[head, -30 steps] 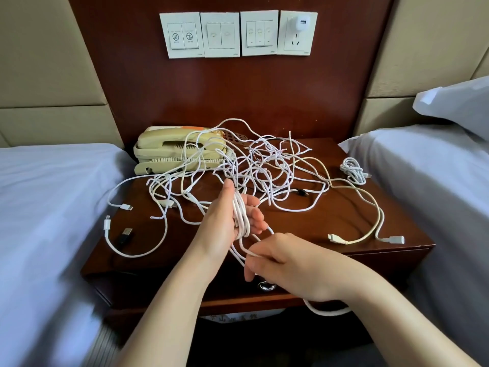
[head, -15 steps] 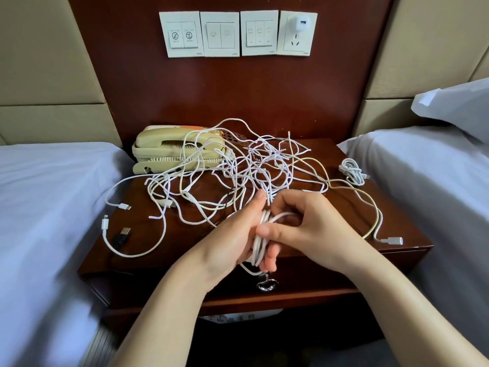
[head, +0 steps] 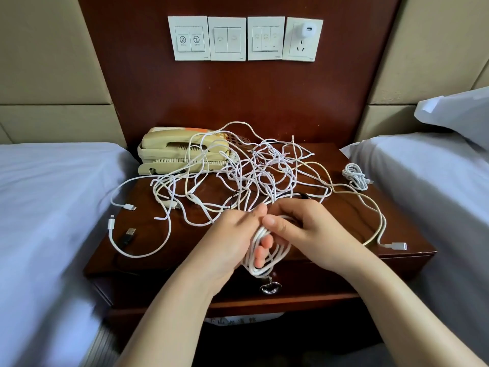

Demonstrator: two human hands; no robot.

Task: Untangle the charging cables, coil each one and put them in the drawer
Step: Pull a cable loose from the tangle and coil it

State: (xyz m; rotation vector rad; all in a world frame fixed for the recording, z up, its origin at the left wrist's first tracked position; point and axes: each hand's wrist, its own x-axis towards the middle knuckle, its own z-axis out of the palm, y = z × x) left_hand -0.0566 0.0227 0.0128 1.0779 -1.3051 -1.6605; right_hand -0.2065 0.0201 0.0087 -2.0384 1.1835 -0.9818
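Between a left bed [head: 53, 207] and a right bed [head: 436, 197], both white-sheeted, found a dark wooden nightstand [head: 344, 223] set against a matching wood wall panel [head: 238, 96], with padded beige panels [head: 53, 49] to either side. Counted two beds and one pillow [head: 460, 112] (on the right one). Counted four white wall plates [head: 189, 38] in a row above, with one white charger [head: 307, 29] plugged into the rightmost.

Saw one beige telephone [head: 174, 152] at the back left of the top, partly draped by a tangle of white cables [head: 264, 173] spread over most of the surface. Could not count the cables in it. Made out one small coiled bundle [head: 354, 176] lying near the right edge and one black USB plug [head: 129, 233] near the left edge.

Found both hands together at the front edge, over the closed drawer [head: 344, 276] and its single metal pull [head: 270, 287]. Saw the left hand [head: 232, 242] with fingers through the loops of a white coil [head: 258, 270], thumb on top. Saw the right hand [head: 304, 229] pinching the same loops from the other side.
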